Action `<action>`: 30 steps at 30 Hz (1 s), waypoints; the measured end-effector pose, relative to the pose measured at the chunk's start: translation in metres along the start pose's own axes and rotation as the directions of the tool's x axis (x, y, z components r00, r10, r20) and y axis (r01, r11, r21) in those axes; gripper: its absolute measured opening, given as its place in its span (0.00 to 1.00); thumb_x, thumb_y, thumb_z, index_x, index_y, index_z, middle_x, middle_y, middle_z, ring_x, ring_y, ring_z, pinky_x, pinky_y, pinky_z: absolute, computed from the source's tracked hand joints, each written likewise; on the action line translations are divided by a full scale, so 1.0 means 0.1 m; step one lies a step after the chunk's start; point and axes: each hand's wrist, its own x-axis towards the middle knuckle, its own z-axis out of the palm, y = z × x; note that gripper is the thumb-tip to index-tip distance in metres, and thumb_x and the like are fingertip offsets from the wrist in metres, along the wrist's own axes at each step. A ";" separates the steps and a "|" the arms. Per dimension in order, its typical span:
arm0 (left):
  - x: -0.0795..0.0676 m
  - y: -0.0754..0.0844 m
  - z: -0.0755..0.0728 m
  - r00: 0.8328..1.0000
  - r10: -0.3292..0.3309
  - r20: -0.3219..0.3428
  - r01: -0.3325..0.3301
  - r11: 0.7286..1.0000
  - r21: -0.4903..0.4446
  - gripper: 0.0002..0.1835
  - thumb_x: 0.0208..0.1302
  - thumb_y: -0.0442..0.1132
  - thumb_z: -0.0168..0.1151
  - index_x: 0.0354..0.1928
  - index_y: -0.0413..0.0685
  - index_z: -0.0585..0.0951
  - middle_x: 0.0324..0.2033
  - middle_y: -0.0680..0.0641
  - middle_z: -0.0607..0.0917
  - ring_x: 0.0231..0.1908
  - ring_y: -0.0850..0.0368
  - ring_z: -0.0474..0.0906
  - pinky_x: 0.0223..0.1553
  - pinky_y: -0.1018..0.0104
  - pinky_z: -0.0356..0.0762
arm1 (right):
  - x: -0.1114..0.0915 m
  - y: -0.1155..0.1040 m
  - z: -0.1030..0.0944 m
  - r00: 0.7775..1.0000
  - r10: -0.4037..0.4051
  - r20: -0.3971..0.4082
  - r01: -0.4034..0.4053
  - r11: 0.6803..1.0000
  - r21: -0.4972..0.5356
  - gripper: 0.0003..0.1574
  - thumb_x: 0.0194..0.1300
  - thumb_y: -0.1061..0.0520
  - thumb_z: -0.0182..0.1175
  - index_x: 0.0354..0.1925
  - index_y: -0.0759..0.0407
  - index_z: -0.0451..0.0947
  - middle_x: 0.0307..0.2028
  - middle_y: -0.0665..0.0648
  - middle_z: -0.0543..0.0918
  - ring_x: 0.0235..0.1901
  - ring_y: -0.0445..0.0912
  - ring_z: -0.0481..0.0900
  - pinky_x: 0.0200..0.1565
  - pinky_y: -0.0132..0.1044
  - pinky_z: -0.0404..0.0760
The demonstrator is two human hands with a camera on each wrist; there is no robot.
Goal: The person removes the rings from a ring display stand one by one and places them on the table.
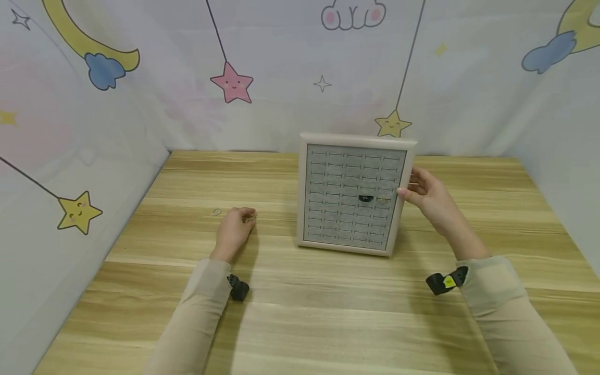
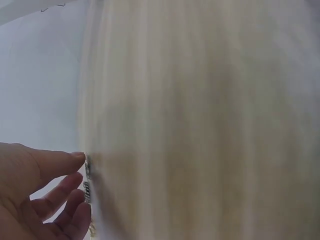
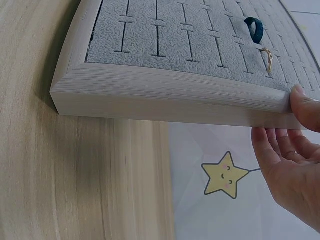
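A ring display board (image 1: pixel 349 219), grey and slotted in a pale wooden frame, stands upright on the table. My right hand (image 1: pixel 433 203) grips its right edge, thumb on the front and fingers behind. Two rings sit in neighbouring slots: a dark ring (image 3: pixel 256 30) and a gold-coloured ring (image 3: pixel 270 61). On the left, my left hand (image 1: pixel 235 229) is low at the tabletop, thumb and index tips at opposite sides of a small ring (image 2: pixel 88 169); I cannot tell whether they pinch it. Another ring (image 2: pixel 87 192) shows beside the curled fingers. A silvery ring (image 1: pixel 216 212) lies left of the hand.
The wood-grain table (image 1: pixel 328 307) meets a white cloth backdrop (image 1: pixel 276 120) printed with stars and moons along its back and sides. Black wrist cameras (image 1: pixel 239 288) are strapped at both sleeves.
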 end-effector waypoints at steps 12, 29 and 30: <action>-0.10 0.60 -0.09 0.976 0.115 -0.185 -0.158 0.959 -0.236 0.18 0.69 0.36 0.54 0.59 0.42 0.75 0.55 0.40 0.78 0.49 0.46 0.74 0.44 0.56 0.77 | 0.00 0.00 0.01 1.000 -0.008 -0.004 0.008 1.000 0.008 0.39 0.72 0.53 0.52 0.73 0.61 0.49 0.60 0.60 0.67 0.49 0.31 0.70 0.48 0.18 0.73; -0.46 1.52 0.17 0.825 0.509 -0.245 -0.551 0.820 -0.154 0.13 0.65 0.36 0.60 0.51 0.43 0.80 0.45 0.45 0.82 0.43 0.54 0.78 0.41 0.66 0.81 | -0.01 0.00 0.00 1.000 -0.017 0.000 0.017 1.000 0.015 0.40 0.72 0.53 0.52 0.73 0.61 0.48 0.60 0.60 0.67 0.49 0.31 0.70 0.48 0.18 0.73; -0.48 1.55 0.19 0.824 0.519 -0.228 -0.555 0.821 -0.135 0.13 0.66 0.36 0.60 0.51 0.44 0.80 0.46 0.46 0.82 0.43 0.54 0.78 0.42 0.67 0.80 | -0.01 0.00 0.00 1.000 -0.017 -0.001 0.017 1.000 0.013 0.40 0.72 0.53 0.52 0.73 0.61 0.48 0.61 0.60 0.67 0.49 0.31 0.70 0.48 0.18 0.73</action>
